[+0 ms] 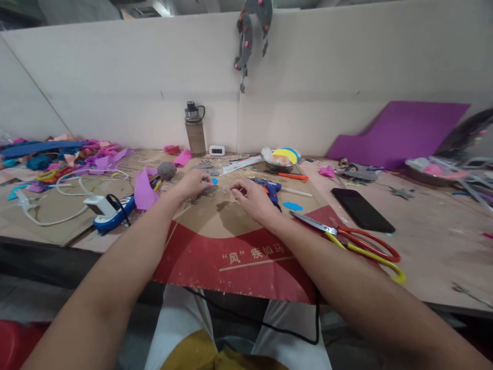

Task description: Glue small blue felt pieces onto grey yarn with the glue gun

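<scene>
Both my arms reach forward over a sheet of cardboard (231, 226) with a red band and white print. My left hand (194, 184) is curled, its fingertips pressed on a small grey felt piece (208, 191) beside a tiny blue scrap (214, 180). My right hand (252, 198) rests just to the right, fingers bent into a pinch toward the same spot; what it pinches is too small to make out. A blue glue gun (270, 188) lies right behind my right hand.
Scissors (358, 244) with red and yellow handles lie right of my forearm, a black phone (362, 209) beyond them. Behind stand a water bottle (194, 128), a metal bowl (281, 158) and a grey ball (167, 170). Felt scraps (65, 156), white cable and a power strip (113, 211) crowd the left.
</scene>
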The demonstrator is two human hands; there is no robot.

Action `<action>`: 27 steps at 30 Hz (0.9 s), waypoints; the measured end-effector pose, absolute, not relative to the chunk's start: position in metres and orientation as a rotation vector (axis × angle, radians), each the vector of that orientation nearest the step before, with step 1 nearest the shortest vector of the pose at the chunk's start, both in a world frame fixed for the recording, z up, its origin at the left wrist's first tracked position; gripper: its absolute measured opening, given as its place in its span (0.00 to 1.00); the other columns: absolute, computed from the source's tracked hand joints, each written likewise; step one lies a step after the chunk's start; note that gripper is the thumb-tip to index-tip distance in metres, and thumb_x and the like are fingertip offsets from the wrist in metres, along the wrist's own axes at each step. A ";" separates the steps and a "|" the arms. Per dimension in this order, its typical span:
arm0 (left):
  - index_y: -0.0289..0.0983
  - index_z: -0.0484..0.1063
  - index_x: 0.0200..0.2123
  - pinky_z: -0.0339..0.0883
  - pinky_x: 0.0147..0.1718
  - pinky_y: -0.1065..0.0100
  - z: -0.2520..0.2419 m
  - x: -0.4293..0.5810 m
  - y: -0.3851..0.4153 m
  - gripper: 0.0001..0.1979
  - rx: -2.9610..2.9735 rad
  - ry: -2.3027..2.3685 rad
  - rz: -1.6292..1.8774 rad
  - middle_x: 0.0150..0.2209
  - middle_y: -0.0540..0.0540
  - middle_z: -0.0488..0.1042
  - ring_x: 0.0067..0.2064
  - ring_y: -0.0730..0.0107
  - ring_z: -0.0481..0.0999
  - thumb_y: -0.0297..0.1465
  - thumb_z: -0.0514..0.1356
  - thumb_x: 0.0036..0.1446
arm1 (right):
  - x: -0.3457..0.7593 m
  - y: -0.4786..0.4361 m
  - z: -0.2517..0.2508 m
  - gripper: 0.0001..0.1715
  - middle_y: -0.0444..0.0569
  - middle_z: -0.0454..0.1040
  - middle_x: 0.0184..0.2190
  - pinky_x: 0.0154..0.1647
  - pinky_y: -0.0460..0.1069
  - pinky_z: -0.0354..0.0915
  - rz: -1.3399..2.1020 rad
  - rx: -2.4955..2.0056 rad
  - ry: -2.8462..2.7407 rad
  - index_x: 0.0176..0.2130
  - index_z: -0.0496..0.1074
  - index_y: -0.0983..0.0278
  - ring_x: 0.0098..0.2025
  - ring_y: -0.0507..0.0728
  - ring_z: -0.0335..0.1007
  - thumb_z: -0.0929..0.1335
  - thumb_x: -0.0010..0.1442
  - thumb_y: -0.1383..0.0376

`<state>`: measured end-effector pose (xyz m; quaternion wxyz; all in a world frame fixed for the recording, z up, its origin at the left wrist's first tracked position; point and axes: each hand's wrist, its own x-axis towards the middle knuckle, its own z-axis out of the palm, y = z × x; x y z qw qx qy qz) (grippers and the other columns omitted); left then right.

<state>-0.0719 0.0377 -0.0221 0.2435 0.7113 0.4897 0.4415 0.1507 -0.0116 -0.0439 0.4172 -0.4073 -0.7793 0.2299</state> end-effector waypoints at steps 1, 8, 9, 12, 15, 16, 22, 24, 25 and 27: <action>0.39 0.73 0.18 0.57 0.26 0.70 -0.018 -0.069 0.035 0.06 2.017 1.342 1.111 0.20 0.49 0.71 0.25 0.70 0.66 0.28 0.69 0.36 | 0.151 -0.011 -0.044 0.08 0.50 0.72 0.34 0.41 0.52 0.63 0.573 -1.019 -1.937 0.36 0.71 0.64 0.36 0.55 0.66 0.63 0.59 0.66; 0.36 0.72 0.29 0.60 0.27 0.71 -0.004 -0.036 0.007 0.08 1.979 0.996 0.981 0.26 0.48 0.73 0.26 0.73 0.68 0.36 0.63 0.52 | 0.149 -0.006 -0.043 0.21 0.54 0.71 0.48 0.48 0.54 0.63 0.722 -0.924 -1.768 0.48 0.68 0.63 0.50 0.58 0.66 0.69 0.53 0.62; 0.36 0.72 0.29 0.60 0.27 0.71 -0.005 -0.032 0.004 0.08 1.969 0.972 0.973 0.26 0.48 0.73 0.26 0.74 0.68 0.36 0.63 0.52 | 0.149 -0.005 -0.044 0.18 0.52 0.73 0.45 0.47 0.54 0.64 0.804 -0.911 -1.785 0.45 0.69 0.63 0.46 0.57 0.68 0.69 0.54 0.62; 0.36 0.72 0.30 0.61 0.26 0.71 -0.007 -0.026 -0.001 0.09 1.867 0.925 0.969 0.25 0.47 0.72 0.26 0.74 0.68 0.36 0.65 0.51 | 0.148 -0.004 -0.046 0.10 0.46 0.73 0.29 0.43 0.53 0.65 0.961 -0.929 -1.770 0.30 0.71 0.64 0.35 0.54 0.68 0.68 0.55 0.59; 0.36 0.73 0.32 0.61 0.24 0.70 -0.007 -0.029 -0.001 0.14 1.642 0.847 0.974 0.23 0.48 0.69 0.24 0.74 0.67 0.41 0.66 0.49 | 0.150 -0.005 -0.044 0.15 0.45 0.71 0.26 0.42 0.52 0.67 1.118 -0.858 -1.519 0.26 0.67 0.63 0.32 0.53 0.68 0.66 0.57 0.55; 0.36 0.74 0.34 0.60 0.22 0.70 -0.006 -0.032 -0.001 0.16 1.574 0.831 0.966 0.23 0.49 0.68 0.22 0.74 0.66 0.42 0.66 0.48 | 0.150 -0.006 -0.041 0.15 0.45 0.71 0.27 0.42 0.52 0.68 1.196 -0.806 -1.416 0.27 0.66 0.63 0.32 0.52 0.68 0.65 0.58 0.54; 0.38 0.76 0.43 0.49 0.14 0.72 0.000 -0.047 0.003 0.23 1.553 0.915 0.895 0.26 0.46 0.70 0.16 0.81 0.55 0.38 0.69 0.41 | 0.161 -0.011 -0.018 0.16 0.42 0.65 0.25 0.43 0.53 0.70 1.320 -0.604 -1.131 0.28 0.60 0.60 0.29 0.51 0.66 0.64 0.60 0.52; 0.39 0.77 0.43 0.49 0.15 0.72 -0.001 -0.052 0.009 0.23 1.657 1.002 0.902 0.29 0.45 0.73 0.18 0.80 0.59 0.35 0.70 0.40 | 0.167 -0.011 -0.010 0.18 0.42 0.63 0.24 0.42 0.52 0.70 1.284 -0.556 -1.102 0.26 0.58 0.60 0.30 0.51 0.66 0.63 0.60 0.52; 0.39 0.78 0.42 0.51 0.16 0.72 -0.003 -0.056 0.013 0.21 1.723 1.058 0.907 0.30 0.45 0.73 0.20 0.78 0.62 0.34 0.70 0.40 | 0.171 -0.011 -0.006 0.19 0.42 0.62 0.24 0.40 0.52 0.70 1.264 -0.536 -1.097 0.26 0.57 0.60 0.30 0.51 0.66 0.63 0.61 0.52; 0.38 0.80 0.37 0.55 0.19 0.73 -0.007 -0.064 0.022 0.17 1.857 1.208 0.942 0.29 0.44 0.74 0.24 0.74 0.67 0.32 0.70 0.39 | 0.178 -0.011 0.003 0.19 0.40 0.59 0.22 0.35 0.50 0.69 1.214 -0.524 -1.095 0.26 0.57 0.60 0.27 0.50 0.63 0.62 0.61 0.52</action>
